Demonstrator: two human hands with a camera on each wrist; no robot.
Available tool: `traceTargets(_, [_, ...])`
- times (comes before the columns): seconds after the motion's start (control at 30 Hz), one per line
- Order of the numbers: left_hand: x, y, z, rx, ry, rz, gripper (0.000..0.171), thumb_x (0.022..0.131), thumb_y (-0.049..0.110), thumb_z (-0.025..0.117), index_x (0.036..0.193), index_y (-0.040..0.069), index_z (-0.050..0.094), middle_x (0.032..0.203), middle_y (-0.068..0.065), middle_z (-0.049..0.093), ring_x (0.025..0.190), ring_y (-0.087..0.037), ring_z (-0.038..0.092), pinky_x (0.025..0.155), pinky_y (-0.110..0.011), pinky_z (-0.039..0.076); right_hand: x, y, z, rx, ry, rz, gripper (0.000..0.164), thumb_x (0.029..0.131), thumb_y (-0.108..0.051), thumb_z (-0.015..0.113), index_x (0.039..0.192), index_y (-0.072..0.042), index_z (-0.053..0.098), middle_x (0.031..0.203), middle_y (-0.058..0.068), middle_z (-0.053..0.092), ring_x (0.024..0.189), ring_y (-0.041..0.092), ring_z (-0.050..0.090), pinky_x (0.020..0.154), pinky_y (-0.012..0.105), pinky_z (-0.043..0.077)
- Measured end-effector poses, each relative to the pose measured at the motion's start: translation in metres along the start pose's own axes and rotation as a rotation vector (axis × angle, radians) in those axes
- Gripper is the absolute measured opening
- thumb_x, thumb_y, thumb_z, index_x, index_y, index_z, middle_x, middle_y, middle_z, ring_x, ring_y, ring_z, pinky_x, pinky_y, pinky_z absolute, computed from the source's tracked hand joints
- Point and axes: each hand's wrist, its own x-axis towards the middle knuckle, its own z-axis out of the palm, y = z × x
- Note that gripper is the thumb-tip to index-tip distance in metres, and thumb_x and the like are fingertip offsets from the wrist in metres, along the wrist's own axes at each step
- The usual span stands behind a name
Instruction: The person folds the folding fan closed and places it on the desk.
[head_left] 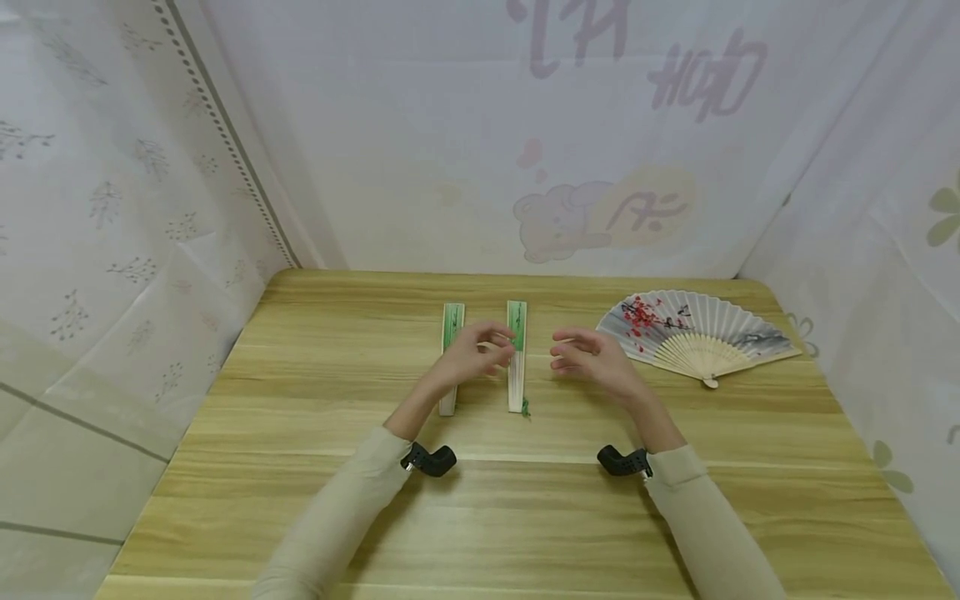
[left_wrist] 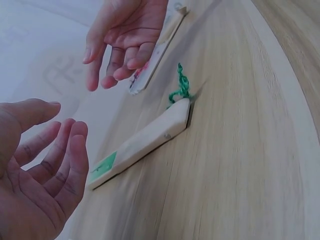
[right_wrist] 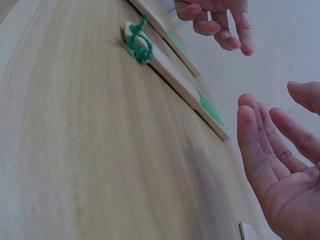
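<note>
Two folded hand fans with green leaves lie side by side on the wooden table. The left folded fan point(head_left: 449, 329) is partly hidden behind my left hand point(head_left: 473, 353). A green cord is tied to the lower end of the other folded fan point(head_left: 517, 379). My left hand hovers above the two, its fingers loosely bent around nothing. Facing it is my right hand point(head_left: 600, 362), also raised, with relaxed fingers and nothing in them. To its right lies a spread hand fan point(head_left: 705, 329) with red blossoms, its pivot end toward me.
The table point(head_left: 525, 517) has a pale wood grain and rounded far corners. White printed cloth point(head_left: 420, 150) hangs behind it and along both sides. Each wrist carries a black camera mount, the left mount point(head_left: 431, 460) and the right mount point(head_left: 622, 461).
</note>
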Motion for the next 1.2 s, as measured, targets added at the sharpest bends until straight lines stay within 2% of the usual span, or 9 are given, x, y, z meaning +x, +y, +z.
traceTargets(0.17, [0.003,0.003,0.007,0.022,-0.013,0.01,0.034,0.1,0.009,0.066,0.129,-0.006,0.058,0.109,-0.017,0.067,0.093,-0.038,0.07,0.076,-0.05,0.06,-0.008,-0.001,-0.011,-0.006,0.015,-0.011,0.045,0.104,-0.009,0.06,0.138,0.018,0.046,0.123,0.045,0.052,0.101,0.042,0.067,0.09,0.054,0.052])
traceTargets(0.47, [0.007,0.009,0.014,0.051,-0.041,0.035,0.035,0.101,0.01,0.066,0.13,-0.008,0.058,0.109,-0.019,0.069,0.092,-0.038,0.071,0.075,-0.053,0.059,-0.022,-0.004,-0.029,-0.037,0.022,-0.012,0.047,0.106,-0.012,0.059,0.139,0.018,0.044,0.124,0.046,0.049,0.103,0.041,0.067,0.091,0.053,0.052])
traceTargets(0.7, [0.009,0.01,0.017,0.061,-0.052,0.041,0.036,0.101,0.01,0.066,0.131,-0.008,0.058,0.11,-0.017,0.069,0.091,-0.036,0.071,0.074,-0.05,0.06,-0.03,-0.005,-0.037,-0.051,0.045,-0.03,0.04,0.106,-0.009,0.057,0.135,0.017,0.048,0.122,0.046,0.051,0.101,0.045,0.067,0.088,0.05,0.054])
traceTargets(0.83, [0.01,0.01,0.018,0.068,-0.052,0.039,0.035,0.102,0.011,0.065,0.131,-0.007,0.058,0.11,-0.016,0.068,0.091,-0.036,0.071,0.074,-0.048,0.06,-0.032,-0.005,-0.04,-0.06,0.048,-0.035,0.036,0.106,-0.009,0.057,0.133,0.015,0.051,0.122,0.046,0.051,0.102,0.048,0.066,0.088,0.05,0.054])
traceTargets(1.0, [0.011,0.01,0.018,0.064,-0.052,0.036,0.034,0.102,0.01,0.064,0.13,-0.008,0.058,0.111,-0.019,0.068,0.093,-0.04,0.07,0.074,-0.05,0.06,-0.033,-0.006,-0.038,-0.057,0.047,-0.027,0.038,0.105,-0.008,0.058,0.134,0.016,0.049,0.123,0.046,0.051,0.101,0.043,0.068,0.088,0.049,0.055])
traceTargets(1.2, [0.011,0.008,0.017,0.059,-0.062,0.033,0.033,0.102,0.008,0.063,0.13,-0.008,0.058,0.114,-0.027,0.066,0.091,-0.04,0.07,0.073,-0.045,0.061,-0.032,-0.009,-0.034,-0.064,0.044,-0.016,0.04,0.105,-0.008,0.058,0.135,0.017,0.049,0.124,0.046,0.051,0.101,0.041,0.069,0.088,0.05,0.054])
